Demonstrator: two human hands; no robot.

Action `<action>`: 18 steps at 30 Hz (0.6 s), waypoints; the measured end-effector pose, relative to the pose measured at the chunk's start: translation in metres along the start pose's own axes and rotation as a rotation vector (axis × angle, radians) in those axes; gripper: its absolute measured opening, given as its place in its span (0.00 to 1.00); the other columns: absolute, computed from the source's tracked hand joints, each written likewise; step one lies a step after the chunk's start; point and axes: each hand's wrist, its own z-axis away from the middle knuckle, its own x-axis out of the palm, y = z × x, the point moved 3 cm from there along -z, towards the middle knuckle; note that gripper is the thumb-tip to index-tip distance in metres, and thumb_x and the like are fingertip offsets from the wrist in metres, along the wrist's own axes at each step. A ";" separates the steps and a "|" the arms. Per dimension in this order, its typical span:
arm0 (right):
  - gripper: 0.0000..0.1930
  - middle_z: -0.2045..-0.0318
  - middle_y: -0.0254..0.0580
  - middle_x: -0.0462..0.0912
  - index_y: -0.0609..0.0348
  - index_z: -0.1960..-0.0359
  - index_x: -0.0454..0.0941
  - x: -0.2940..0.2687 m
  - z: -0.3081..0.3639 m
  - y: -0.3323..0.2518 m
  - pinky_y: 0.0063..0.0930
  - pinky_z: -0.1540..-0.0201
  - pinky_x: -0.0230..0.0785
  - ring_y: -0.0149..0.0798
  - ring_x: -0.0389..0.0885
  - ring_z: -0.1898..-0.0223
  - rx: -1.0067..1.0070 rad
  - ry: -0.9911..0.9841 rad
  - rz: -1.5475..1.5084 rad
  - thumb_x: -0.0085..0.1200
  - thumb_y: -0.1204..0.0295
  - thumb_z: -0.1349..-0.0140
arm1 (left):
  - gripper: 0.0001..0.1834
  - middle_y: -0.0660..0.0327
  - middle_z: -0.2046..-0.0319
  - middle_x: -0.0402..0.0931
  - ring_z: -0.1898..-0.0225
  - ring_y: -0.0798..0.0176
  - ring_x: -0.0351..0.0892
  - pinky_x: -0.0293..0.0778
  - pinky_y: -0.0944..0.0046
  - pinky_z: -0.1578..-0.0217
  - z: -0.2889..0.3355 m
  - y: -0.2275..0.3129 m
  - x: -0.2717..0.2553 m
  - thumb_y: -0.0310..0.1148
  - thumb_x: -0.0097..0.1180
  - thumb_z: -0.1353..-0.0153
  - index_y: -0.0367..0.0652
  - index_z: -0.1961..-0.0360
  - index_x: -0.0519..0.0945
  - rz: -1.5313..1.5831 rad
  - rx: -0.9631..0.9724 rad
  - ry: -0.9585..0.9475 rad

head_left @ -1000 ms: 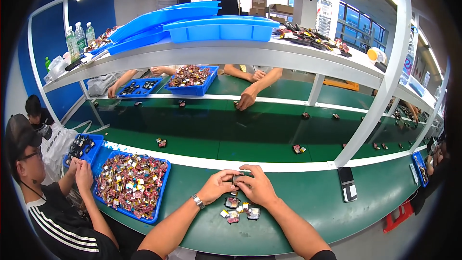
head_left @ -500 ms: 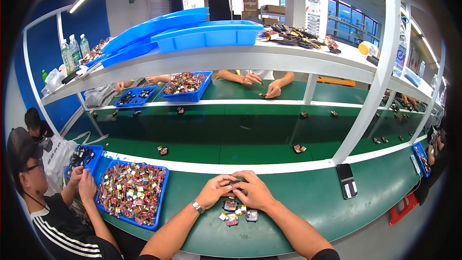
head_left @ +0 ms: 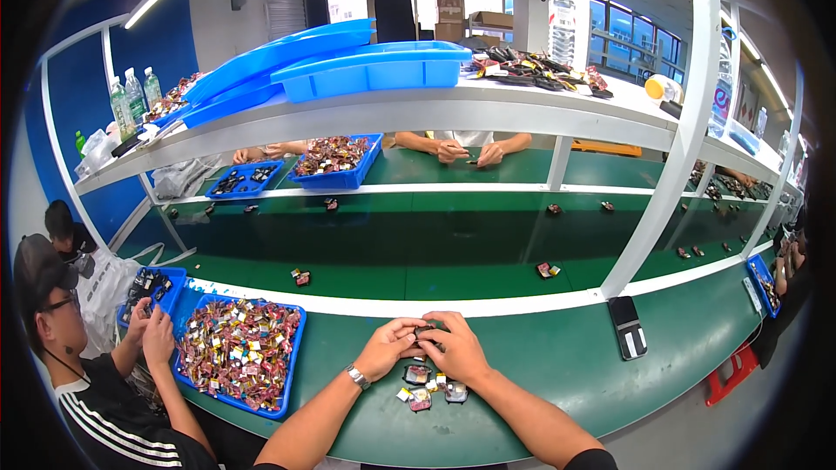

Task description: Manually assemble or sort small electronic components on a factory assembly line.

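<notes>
My left hand (head_left: 389,350), with a metal-banded watch on its wrist, and my right hand (head_left: 457,352) meet above the green table. Their fingers close together round a small dark part (head_left: 422,332), mostly covered by the fingertips. Just below the hands lie a few small square electronic assemblies with dark frames: one (head_left: 417,374) close under the fingers, another (head_left: 420,399) nearer me, and a third (head_left: 455,392) to the right. White and yellow tabs show among them.
To my left stands a blue tray (head_left: 300,357) heaped with small reddish circuit pieces, beside a seated co-worker (head_left: 104,383). A dark flat device (head_left: 627,328) lies at right. Beyond a white rail, a green conveyor (head_left: 418,281) carries scattered pieces; a white shelf (head_left: 522,109) spans above.
My hands keep nearly the same place, with small finger shifts round the part. Pieces on the conveyor have slid slightly right. Across the table, another person's hands have shifted.
</notes>
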 end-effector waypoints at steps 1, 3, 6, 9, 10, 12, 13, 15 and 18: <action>0.07 0.52 0.40 0.79 0.57 0.66 0.84 0.001 0.000 0.001 0.33 0.50 0.74 0.45 0.75 0.49 0.020 0.009 -0.021 0.63 0.76 0.48 | 0.16 0.54 0.44 0.72 0.45 0.60 0.76 0.77 0.59 0.46 0.000 0.001 0.001 0.26 0.47 0.31 0.36 0.43 0.70 0.010 0.005 -0.005; 0.08 0.52 0.40 0.79 0.57 0.65 0.84 0.002 0.001 0.002 0.33 0.50 0.74 0.44 0.75 0.49 0.039 0.017 -0.041 0.63 0.77 0.49 | 0.16 0.54 0.44 0.72 0.45 0.60 0.76 0.77 0.59 0.46 0.000 0.001 0.001 0.26 0.47 0.31 0.36 0.43 0.70 0.020 0.012 -0.010; 0.08 0.52 0.39 0.79 0.57 0.64 0.85 0.005 0.003 0.003 0.34 0.51 0.73 0.44 0.74 0.49 0.076 0.024 -0.097 0.61 0.77 0.48 | 0.16 0.54 0.44 0.72 0.46 0.60 0.76 0.78 0.59 0.46 -0.001 0.000 0.000 0.26 0.48 0.31 0.36 0.44 0.70 0.018 0.008 0.010; 0.08 0.52 0.38 0.79 0.57 0.64 0.85 0.006 0.004 0.005 0.34 0.50 0.73 0.44 0.74 0.49 0.102 0.039 -0.142 0.61 0.77 0.47 | 0.15 0.53 0.44 0.72 0.46 0.59 0.77 0.78 0.59 0.46 -0.001 0.000 0.002 0.25 0.48 0.31 0.35 0.44 0.70 0.015 0.021 0.017; 0.08 0.52 0.38 0.79 0.56 0.64 0.85 0.006 0.004 0.005 0.34 0.49 0.72 0.44 0.73 0.48 0.110 0.029 -0.147 0.61 0.77 0.47 | 0.15 0.53 0.44 0.72 0.46 0.59 0.77 0.78 0.59 0.46 -0.001 0.000 0.002 0.25 0.49 0.31 0.35 0.45 0.71 0.015 0.021 0.028; 0.08 0.52 0.38 0.79 0.56 0.64 0.85 0.006 0.004 0.005 0.34 0.49 0.72 0.44 0.73 0.48 0.120 0.019 -0.153 0.61 0.77 0.46 | 0.15 0.52 0.44 0.72 0.46 0.59 0.77 0.78 0.59 0.46 -0.001 0.000 0.001 0.25 0.49 0.31 0.35 0.45 0.71 0.014 0.019 0.038; 0.08 0.51 0.38 0.79 0.56 0.63 0.85 0.005 0.003 0.004 0.34 0.48 0.71 0.44 0.72 0.47 0.119 0.025 -0.147 0.61 0.77 0.46 | 0.15 0.52 0.44 0.72 0.46 0.59 0.77 0.78 0.58 0.47 -0.001 0.000 0.001 0.25 0.49 0.32 0.35 0.45 0.71 0.028 0.030 0.026; 0.08 0.51 0.38 0.79 0.56 0.63 0.85 0.006 0.004 0.003 0.34 0.48 0.71 0.44 0.72 0.47 0.120 0.034 -0.141 0.61 0.76 0.46 | 0.15 0.52 0.43 0.72 0.45 0.60 0.76 0.79 0.61 0.47 0.000 0.000 0.002 0.25 0.46 0.30 0.35 0.44 0.70 0.020 0.039 0.011; 0.08 0.50 0.37 0.79 0.55 0.63 0.86 0.009 0.006 0.005 0.34 0.48 0.71 0.44 0.72 0.47 0.132 0.043 -0.152 0.61 0.76 0.46 | 0.15 0.52 0.42 0.72 0.45 0.60 0.76 0.78 0.61 0.47 0.002 -0.001 -0.001 0.25 0.46 0.30 0.35 0.44 0.70 0.008 0.046 0.009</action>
